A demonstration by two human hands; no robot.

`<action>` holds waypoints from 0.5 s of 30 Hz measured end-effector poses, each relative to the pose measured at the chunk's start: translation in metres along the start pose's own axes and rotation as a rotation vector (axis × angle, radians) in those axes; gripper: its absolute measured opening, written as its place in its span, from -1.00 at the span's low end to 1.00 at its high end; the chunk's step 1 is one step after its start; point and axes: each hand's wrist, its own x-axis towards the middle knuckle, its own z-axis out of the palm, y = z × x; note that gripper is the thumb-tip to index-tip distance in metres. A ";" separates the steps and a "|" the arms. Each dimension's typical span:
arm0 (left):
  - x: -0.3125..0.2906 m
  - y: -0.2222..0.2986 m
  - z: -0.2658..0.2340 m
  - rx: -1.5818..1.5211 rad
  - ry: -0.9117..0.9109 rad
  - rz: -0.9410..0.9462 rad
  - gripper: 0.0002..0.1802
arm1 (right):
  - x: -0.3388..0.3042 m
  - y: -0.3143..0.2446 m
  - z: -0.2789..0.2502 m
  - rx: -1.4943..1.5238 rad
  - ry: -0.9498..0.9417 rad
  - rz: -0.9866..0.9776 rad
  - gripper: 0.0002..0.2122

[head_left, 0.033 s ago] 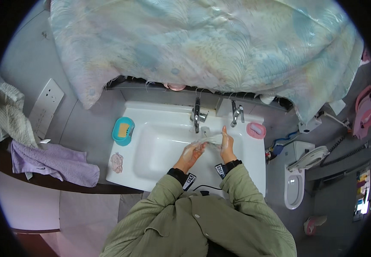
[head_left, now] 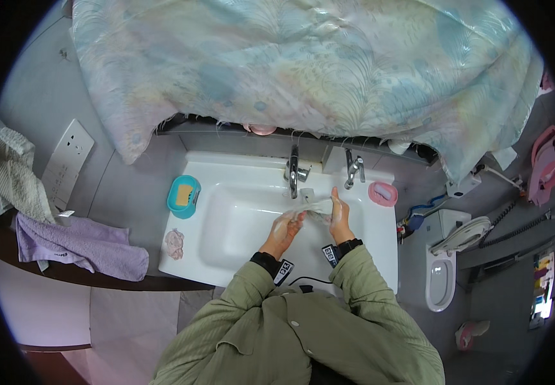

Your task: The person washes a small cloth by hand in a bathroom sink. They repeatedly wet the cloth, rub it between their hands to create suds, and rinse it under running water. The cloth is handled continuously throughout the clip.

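Over the right part of the white washbasin, a wet whitish cloth stretches between my two hands, partly smeared by motion. My left hand has its fingers curled round the cloth's left end, with white suds on the skin. At the other end, my right hand grips the cloth with its thumb pointing up; its other fingers are mostly hidden. A chrome faucet stands just beyond the cloth. A second, smaller tap rises behind my right hand.
A turquoise soap dish with yellow soap and a crumpled pink item lie on the left rim. A pink soap dish sits at right. A purple towel hangs far left; a patterned cover drapes beyond the basin.
The cloth between my hands has shifted and spread slightly, and my left fingers have moved a little. Both hands otherwise keep their places.
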 end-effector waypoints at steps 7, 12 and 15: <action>0.005 -0.023 0.016 0.096 0.210 0.048 -0.56 | -0.057 0.001 0.032 -0.749 -0.225 -0.789 -0.64; 0.007 -0.036 0.024 0.370 0.229 -0.093 -0.45 | -0.060 0.004 0.039 -0.634 0.084 -0.534 -0.61; 0.014 -0.028 0.013 0.251 0.239 -0.191 -0.43 | -0.061 0.003 0.039 -0.704 -0.030 -0.817 -0.65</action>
